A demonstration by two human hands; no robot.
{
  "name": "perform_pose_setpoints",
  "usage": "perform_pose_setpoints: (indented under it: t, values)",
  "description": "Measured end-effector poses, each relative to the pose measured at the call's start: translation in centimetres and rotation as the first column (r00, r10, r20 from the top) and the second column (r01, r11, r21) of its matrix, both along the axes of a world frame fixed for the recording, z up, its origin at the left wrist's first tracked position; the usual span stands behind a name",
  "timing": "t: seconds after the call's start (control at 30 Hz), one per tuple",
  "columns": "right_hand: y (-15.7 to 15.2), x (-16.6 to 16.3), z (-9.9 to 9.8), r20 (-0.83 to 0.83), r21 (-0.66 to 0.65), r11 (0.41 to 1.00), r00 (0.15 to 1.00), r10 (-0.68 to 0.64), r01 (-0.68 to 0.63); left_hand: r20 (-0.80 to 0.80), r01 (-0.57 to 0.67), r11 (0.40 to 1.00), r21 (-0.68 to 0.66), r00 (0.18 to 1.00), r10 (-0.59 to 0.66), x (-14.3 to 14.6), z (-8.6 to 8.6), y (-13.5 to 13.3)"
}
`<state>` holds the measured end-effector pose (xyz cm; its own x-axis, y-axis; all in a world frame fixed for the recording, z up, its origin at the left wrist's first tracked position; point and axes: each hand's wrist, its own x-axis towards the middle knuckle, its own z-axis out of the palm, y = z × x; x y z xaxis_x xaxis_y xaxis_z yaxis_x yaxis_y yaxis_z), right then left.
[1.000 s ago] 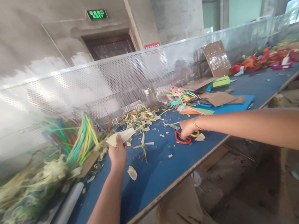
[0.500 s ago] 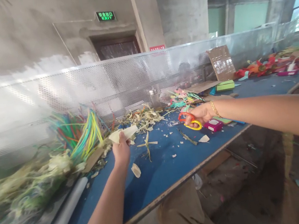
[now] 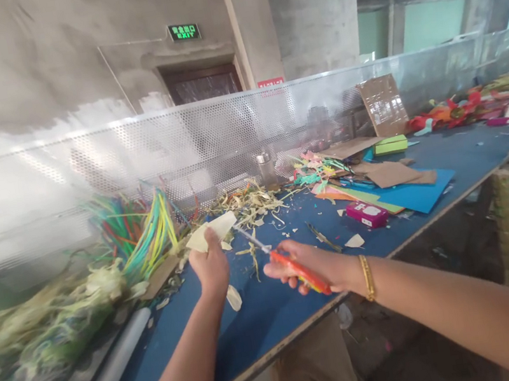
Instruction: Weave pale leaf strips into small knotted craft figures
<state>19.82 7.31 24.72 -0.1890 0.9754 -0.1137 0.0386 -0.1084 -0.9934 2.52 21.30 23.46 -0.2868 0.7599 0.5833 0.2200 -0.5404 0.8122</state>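
My left hand (image 3: 210,263) pinches a pale, cream-coloured piece of husk (image 3: 213,232) above the blue table (image 3: 266,324). In my right hand (image 3: 302,266) are scissors (image 3: 290,263) with red and yellow handles, their blades pointing left toward the husk piece. The blade tips lie close to its right end; whether they touch it I cannot tell. Partly hidden behind the scissors, a cross-shaped bundle of husk strips (image 3: 254,260) rests on the table. A loose pale scrap (image 3: 233,298) lies beside my left wrist.
Bundled coloured stems (image 3: 150,233) and a fibre heap (image 3: 63,324) occupy the left. Husk scraps (image 3: 249,204) and a glass jar (image 3: 265,168) stand along the perforated metal screen (image 3: 222,138). To the right are a magenta box (image 3: 367,214), blue paper (image 3: 421,191) and cardboard (image 3: 383,107).
My right hand has swung left and nearer to me with the scissors, whose blades now point at the husk piece. My left hand keeps its pinch in nearly the same place.
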Motion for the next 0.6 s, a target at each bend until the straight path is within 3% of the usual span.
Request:
perform_pose_setpoints:
  t: [0.1,0.3,0.47,0.6]
  values:
    - [0.5,-2.2,-0.7,0.095,0.085,0.996,0.995,-0.041,0.033,0.009,-0.044,0.998,0.055,0.999,0.043,0.0,0.0,-0.4]
    - [1.9,-4.1,-1.3,0.102,0.177,0.976,0.984,-0.148,0.129,-0.067,-0.035,0.993,0.11,0.997,0.042,0.0,0.1,-1.0]
    - [2.6,-4.0,-1.0,0.067,0.285,0.934,0.968,-0.243,0.215,0.0,0.086,0.996,0.037,0.996,-0.086,0.6,0.2,-1.4]
    - [2.6,-3.7,-0.7,-0.002,0.271,0.943,0.98,-0.2,0.193,0.077,0.256,0.967,0.0,0.964,-0.255,1.1,0.3,-1.8]
